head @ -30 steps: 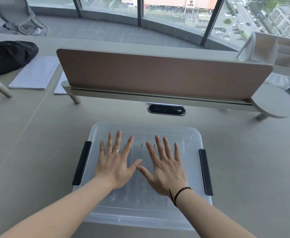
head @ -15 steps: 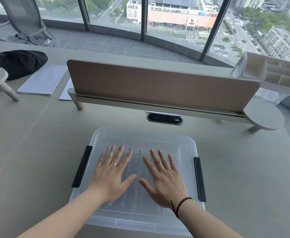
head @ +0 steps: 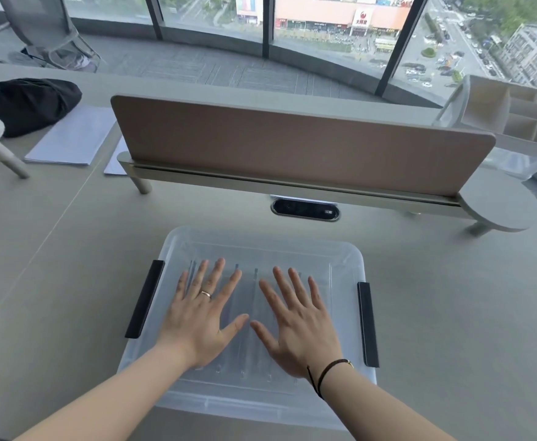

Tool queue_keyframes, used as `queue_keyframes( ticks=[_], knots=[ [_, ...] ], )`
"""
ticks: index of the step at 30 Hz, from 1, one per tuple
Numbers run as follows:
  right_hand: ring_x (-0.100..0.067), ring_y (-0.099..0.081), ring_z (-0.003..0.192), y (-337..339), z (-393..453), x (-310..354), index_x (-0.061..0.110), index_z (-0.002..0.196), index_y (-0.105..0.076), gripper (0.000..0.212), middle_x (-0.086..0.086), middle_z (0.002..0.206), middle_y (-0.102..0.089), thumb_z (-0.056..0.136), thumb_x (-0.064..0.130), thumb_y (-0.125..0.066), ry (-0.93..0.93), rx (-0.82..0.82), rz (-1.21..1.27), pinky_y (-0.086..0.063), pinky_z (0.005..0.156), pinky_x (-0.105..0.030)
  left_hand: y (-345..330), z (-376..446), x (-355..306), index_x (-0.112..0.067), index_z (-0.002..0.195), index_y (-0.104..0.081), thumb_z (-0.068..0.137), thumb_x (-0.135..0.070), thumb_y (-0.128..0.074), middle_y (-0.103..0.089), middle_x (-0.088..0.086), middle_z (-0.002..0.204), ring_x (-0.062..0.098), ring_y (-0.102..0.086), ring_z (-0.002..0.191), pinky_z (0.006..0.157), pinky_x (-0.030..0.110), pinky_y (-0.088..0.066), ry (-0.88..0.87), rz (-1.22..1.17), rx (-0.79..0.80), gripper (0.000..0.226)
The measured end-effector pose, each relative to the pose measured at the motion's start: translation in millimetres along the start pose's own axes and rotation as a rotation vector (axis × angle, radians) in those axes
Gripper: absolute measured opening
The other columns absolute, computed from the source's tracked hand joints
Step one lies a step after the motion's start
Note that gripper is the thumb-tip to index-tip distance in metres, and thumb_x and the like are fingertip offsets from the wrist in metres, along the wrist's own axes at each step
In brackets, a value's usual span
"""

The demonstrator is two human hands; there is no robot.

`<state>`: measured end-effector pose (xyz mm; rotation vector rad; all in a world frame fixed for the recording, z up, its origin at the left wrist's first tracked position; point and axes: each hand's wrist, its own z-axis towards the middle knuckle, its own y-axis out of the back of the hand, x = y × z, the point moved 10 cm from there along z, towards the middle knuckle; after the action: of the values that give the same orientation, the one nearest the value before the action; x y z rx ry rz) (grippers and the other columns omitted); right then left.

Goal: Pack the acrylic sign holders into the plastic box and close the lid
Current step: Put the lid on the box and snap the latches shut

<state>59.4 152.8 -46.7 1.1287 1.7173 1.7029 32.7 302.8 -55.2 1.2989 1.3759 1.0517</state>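
Nearest me: both forearms come in from the near edge, my left hand [head: 202, 316] and right hand [head: 299, 326] laid flat on the lid [head: 340, 272], palms down, side by side w/ thumbs nearly meeting at centre. Fingers [head: 219, 275] spread wide and straight, gripping nothing. I read this as pressing the lid down evenly so it seats on the plastic box [head: 248, 405] all round; weight near the middle keeps it from tipping to one side.

Under the palms, thru the clear lid, I see the acrylic sign holders [head: 256, 300] as thin upright-looking lines running near-to-far, inside the box, directly beneath and between my fingers. Lid separates them from my hands, so no contact. Exact count: can't tell.

Left latch [head: 144, 299] and right latch [head: 368, 324] are black bars on the box's sides, just outside each hand, untouched. Whether they're snapped shut I can't tell; prob. the step left.

Box sits on the worktop [head: 70, 281], centred in front of me. Farther: divider screen [head: 292, 144].
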Motion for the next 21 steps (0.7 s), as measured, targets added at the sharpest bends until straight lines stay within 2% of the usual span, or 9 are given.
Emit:
queue_keyframes(
  ticks=[4, 13, 16, 19, 21],
  knots=[
    [-0.022, 0.014, 0.15, 0.0, 0.0, -1.0, 0.031, 0.155, -0.009, 0.074, 0.002, 0.164, 0.005, 0.093, 0.071, -0.012, 0.0, -0.026, 0.014, 0.002, 0.118, -0.052, 0.7, -0.2, -0.9, -0.04, 0.147, 0.026, 0.089, -0.078, -0.009, 0.03, -0.002, 0.158, 0.022, 0.032, 0.144, 0.119, 0.05, 0.01, 0.005, 0.015, -0.01, 0.077],
    [-0.02, 0.023, 0.147, -1.3, -3.1, -0.9, 0.032, 0.155, 0.0, 0.072, 0.003, 0.162, 0.014, 0.094, 0.069, -0.009, 0.003, 0.002, 0.022, 0.01, 0.118, -0.052, -0.6, -1.9, 0.7, -0.043, 0.147, 0.025, 0.087, -0.079, -0.005, 0.029, -0.005, 0.159, 0.019, 0.031, 0.144, 0.12, 0.049, 0.007, 0.031, 0.036, 0.003, 0.076],
    [-0.019, 0.023, 0.147, -0.5, -3.8, -1.7, 0.033, 0.154, 0.003, 0.071, 0.004, 0.161, 0.017, 0.093, 0.069, -0.005, -0.007, 0.026, -0.003, 0.01, 0.12, -0.05, -0.7, 2.8, 0.1, -0.044, 0.149, 0.019, 0.085, -0.079, -0.002, 0.025, -0.004, 0.161, 0.02, 0.028, 0.145, 0.119, 0.05, 0.01, 0.073, 0.017, 0.06, 0.076],
    [-0.019, 0.023, 0.147, -2.3, -3.3, -2.5, 0.034, 0.154, 0.006, 0.071, 0.005, 0.161, 0.019, 0.092, 0.069, -0.002, -0.021, 0.068, -0.023, 0.013, 0.119, -0.049, 0.9, 6.3, -5.7, -0.037, 0.153, 0.007, 0.085, -0.078, -0.006, 0.015, 0.002, 0.163, 0.026, 0.019, 0.148, 0.118, 0.054, 0.008, 0.116, 0.032, 0.091, 0.081],
    [-0.019, 0.024, 0.147, -3.6, -3.4, -2.1, 0.036, 0.153, 0.007, 0.071, 0.006, 0.161, 0.02, 0.092, 0.07, -0.002, -0.031, 0.104, -0.014, 0.014, 0.119, -0.048, 0.6, 5.7, -9.1, -0.035, 0.153, 0.008, 0.085, -0.078, -0.005, 0.016, 0.004, 0.163, 0.029, 0.019, 0.148, 0.117, 0.057, 0.007, 0.117, 0.04, 0.106, 0.082]
  ],
)
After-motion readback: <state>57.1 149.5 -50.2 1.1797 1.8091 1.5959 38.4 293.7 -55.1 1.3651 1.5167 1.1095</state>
